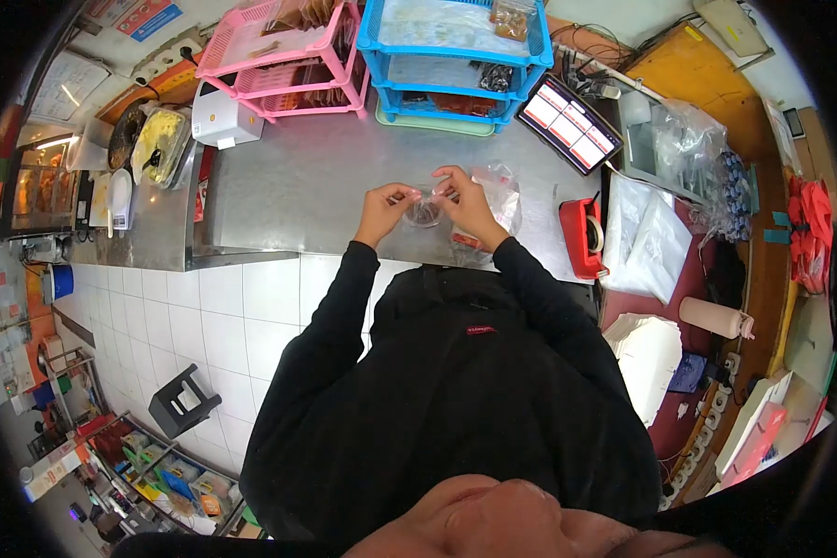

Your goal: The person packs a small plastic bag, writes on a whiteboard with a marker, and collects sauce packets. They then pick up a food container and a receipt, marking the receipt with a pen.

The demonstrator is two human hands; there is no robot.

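Over the steel counter (279, 177), my left hand (386, 210) and my right hand (470, 203) come close together. Both pinch the upper edge of what looks like a small clear plastic bag (423, 214), its contents too small to make out. The thumb and fingertips of each hand are closed on it, and the bag hangs between them. Just right of my right hand lies a larger clear plastic bag (502, 191), with something red and white near its lower end, partly hidden by my wrist.
At the back stand a pink tiered rack (293, 102) and a blue tiered rack (456, 51) holding packets. A white printer (225, 116) is at left, a tablet (569, 124) at right. A red tape dispenser (581, 240) sits beside plastic sheets (646, 232). A black stool (184, 402) stands on the floor.
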